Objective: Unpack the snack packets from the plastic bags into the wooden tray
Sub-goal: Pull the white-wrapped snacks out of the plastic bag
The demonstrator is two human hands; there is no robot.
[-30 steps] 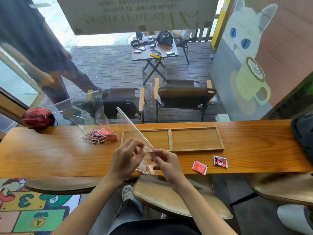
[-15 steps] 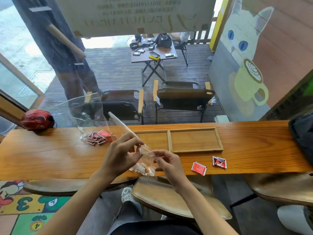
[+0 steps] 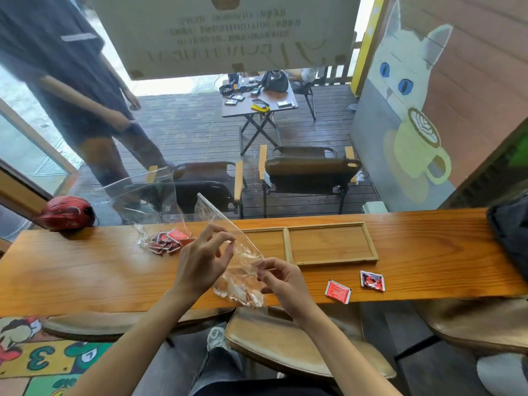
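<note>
The bag point(image 3: 240, 264) in hand is thin clear film: light, limp and slippery, judged likely to crumple or slide unless held at the rim. It hangs over the near edge of the counter point(image 3: 85, 275), its mouth raised and a few packets bunched at its low end. The left hand point(image 3: 200, 261) pinches the film near the mouth between thumb and forefinger. The right hand point(image 3: 281, 281) grips the film lower down with curled fingers. The best hold is judged to be the two sides of the mouth, pulled apart, or the bottom corners for tipping out.

The packets are small flat sachets: light, slightly stiff and not fragile. Each can be pinched by an edge.

Count:
- Bags: two. The second bag point(image 3: 148, 204) stands on the counter to the left, with a heap of red packets point(image 3: 168, 241) inside; their number cannot be told.
- Loose packets: two, one red point(image 3: 337, 291) and one darker point(image 3: 372, 280), near the counter's front edge, right of the hands.
- Tray point(image 3: 331, 244): one, with two compartments, no packet visible in either.
</note>
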